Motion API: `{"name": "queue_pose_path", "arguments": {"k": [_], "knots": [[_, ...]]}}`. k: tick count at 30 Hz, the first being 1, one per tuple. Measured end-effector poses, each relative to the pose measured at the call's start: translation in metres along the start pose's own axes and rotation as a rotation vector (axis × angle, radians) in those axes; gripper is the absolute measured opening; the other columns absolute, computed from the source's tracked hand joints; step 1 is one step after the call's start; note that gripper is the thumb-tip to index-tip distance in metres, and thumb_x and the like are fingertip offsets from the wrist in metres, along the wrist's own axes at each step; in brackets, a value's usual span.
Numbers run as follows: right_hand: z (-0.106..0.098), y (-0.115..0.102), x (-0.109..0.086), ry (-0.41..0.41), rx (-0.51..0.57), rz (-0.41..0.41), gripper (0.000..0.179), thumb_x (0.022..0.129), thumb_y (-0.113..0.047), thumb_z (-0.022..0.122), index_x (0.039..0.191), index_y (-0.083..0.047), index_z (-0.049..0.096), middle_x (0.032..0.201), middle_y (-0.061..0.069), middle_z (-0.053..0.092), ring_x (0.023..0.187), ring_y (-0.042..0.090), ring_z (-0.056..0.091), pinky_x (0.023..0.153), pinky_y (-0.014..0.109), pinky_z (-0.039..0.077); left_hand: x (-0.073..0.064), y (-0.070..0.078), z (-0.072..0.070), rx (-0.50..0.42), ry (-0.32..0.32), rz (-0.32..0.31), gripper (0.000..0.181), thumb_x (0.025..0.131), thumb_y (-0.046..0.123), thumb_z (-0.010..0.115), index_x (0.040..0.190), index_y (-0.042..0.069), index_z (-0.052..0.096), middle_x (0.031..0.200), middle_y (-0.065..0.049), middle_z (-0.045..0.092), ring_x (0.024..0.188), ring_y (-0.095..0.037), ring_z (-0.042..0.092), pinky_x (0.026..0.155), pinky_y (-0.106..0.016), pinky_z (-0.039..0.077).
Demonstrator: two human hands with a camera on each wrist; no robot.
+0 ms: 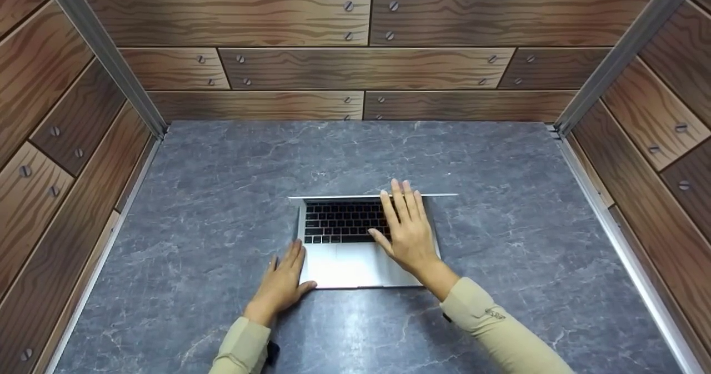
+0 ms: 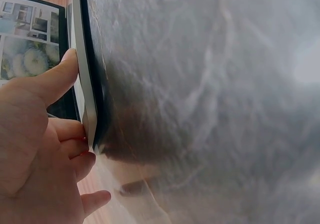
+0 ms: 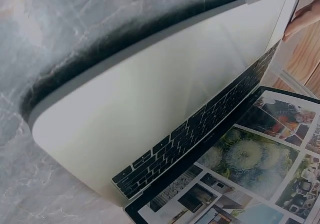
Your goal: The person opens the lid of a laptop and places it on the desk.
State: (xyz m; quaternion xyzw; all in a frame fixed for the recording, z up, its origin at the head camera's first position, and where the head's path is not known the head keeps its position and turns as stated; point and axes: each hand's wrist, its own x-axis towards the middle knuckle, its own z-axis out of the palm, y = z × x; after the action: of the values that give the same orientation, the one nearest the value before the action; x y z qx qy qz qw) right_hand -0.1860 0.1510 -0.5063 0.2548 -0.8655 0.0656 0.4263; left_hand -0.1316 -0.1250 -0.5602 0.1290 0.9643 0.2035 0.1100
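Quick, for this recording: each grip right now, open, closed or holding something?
Left grip: open, against the laptop's near-left corner.
Right grip: open at the screen's top edge, holding nothing.

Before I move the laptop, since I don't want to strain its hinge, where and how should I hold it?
Probably by the base, gripping its side edges from left and right: it is thin and lies flat, while the raised screen stands from its back.

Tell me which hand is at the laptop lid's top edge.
The right hand: its fingers cross the lid edge; the left hand touches the laptop base.
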Motion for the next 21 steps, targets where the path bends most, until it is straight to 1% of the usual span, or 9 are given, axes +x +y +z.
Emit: {"name": "queue_pose_path", "arguments": {"k": [5, 7, 10, 12, 13, 18, 21], "knots": [[0.0004, 0.0025, 0.0028, 0.0, 0.005, -0.009, 0.07, 0.094, -0.055, 0.05, 0.136, 0.001, 0.051, 0.146, 0.025, 0.046, 0.153, 0.028, 0.014, 0.129, 0.04, 0.01, -0.0004, -0.0002, 0.0008, -0.005, 0.006, 0.002, 0.081, 0.091, 0.043, 0.061, 0.149, -0.004, 0.029, 0.16, -0.02, 0.022, 0.149, -0.036, 0.025, 0.119, -0.063, 0.021], [0.0008, 0.0037, 0.0042, 0.0, 0.009, -0.012, 0.07, 0.094, -0.055, 0.051, 0.136, 0.001, 0.05, 0.149, 0.024, 0.043, 0.153, 0.028, 0.015, 0.129, 0.041, 0.011, -0.0003, -0.0003, 0.0008, -0.005, 0.005, 0.0, 0.081, 0.091, 0.043, 0.061, 0.149, -0.004, 0.029, 0.161, -0.02, 0.021, 0.149, -0.036, 0.025, 0.12, -0.063, 0.02], [0.0017, 0.0051, 0.0067, 0.003, 0.021, -0.009, 0.069, 0.096, -0.054, 0.048, 0.138, 0.001, 0.049, 0.151, 0.023, 0.04, 0.152, 0.03, 0.019, 0.129, 0.041, 0.012, -0.0001, -0.0002, 0.0009, -0.009, 0.005, 0.0, 0.081, 0.091, 0.043, 0.061, 0.149, -0.004, 0.029, 0.161, -0.02, 0.021, 0.149, -0.036, 0.024, 0.12, -0.063, 0.019], [0.0022, 0.0056, 0.008, 0.002, 0.023, -0.005, 0.069, 0.098, -0.055, 0.042, 0.138, 0.0, 0.049, 0.151, 0.023, 0.04, 0.152, 0.031, 0.021, 0.129, 0.041, 0.012, 0.0, -0.0003, 0.001, -0.012, 0.003, 0.0, 0.081, 0.091, 0.042, 0.061, 0.149, -0.004, 0.029, 0.161, -0.02, 0.021, 0.149, -0.036, 0.024, 0.12, -0.063, 0.019], [0.0023, 0.0058, 0.0086, 0.002, 0.024, -0.004, 0.068, 0.098, -0.055, 0.041, 0.138, 0.001, 0.049, 0.151, 0.024, 0.041, 0.151, 0.031, 0.022, 0.129, 0.041, 0.012, 0.0002, -0.0001, 0.001, -0.013, 0.003, 0.001, 0.081, 0.091, 0.042, 0.061, 0.149, -0.004, 0.029, 0.161, -0.02, 0.021, 0.149, -0.036, 0.024, 0.12, -0.063, 0.02], [0.003, 0.0064, 0.0093, -0.006, 0.015, -0.004, 0.069, 0.099, -0.055, 0.037, 0.137, 0.001, 0.05, 0.148, 0.024, 0.043, 0.151, 0.031, 0.022, 0.129, 0.039, 0.008, 0.0006, 0.0004, 0.0012, -0.01, -0.008, -0.013, 0.08, 0.091, 0.042, 0.06, 0.15, -0.003, 0.028, 0.161, -0.019, 0.021, 0.15, -0.034, 0.023, 0.119, -0.063, 0.021], [0.0039, 0.007, 0.0101, -0.002, 0.012, -0.007, 0.069, 0.099, -0.055, 0.035, 0.137, 0.001, 0.05, 0.147, 0.023, 0.046, 0.151, 0.031, 0.023, 0.129, 0.04, 0.009, 0.0007, 0.0008, 0.0014, -0.007, -0.014, -0.023, 0.08, 0.092, 0.042, 0.06, 0.15, -0.002, 0.027, 0.162, -0.018, 0.02, 0.15, -0.034, 0.023, 0.12, -0.062, 0.021]]}}
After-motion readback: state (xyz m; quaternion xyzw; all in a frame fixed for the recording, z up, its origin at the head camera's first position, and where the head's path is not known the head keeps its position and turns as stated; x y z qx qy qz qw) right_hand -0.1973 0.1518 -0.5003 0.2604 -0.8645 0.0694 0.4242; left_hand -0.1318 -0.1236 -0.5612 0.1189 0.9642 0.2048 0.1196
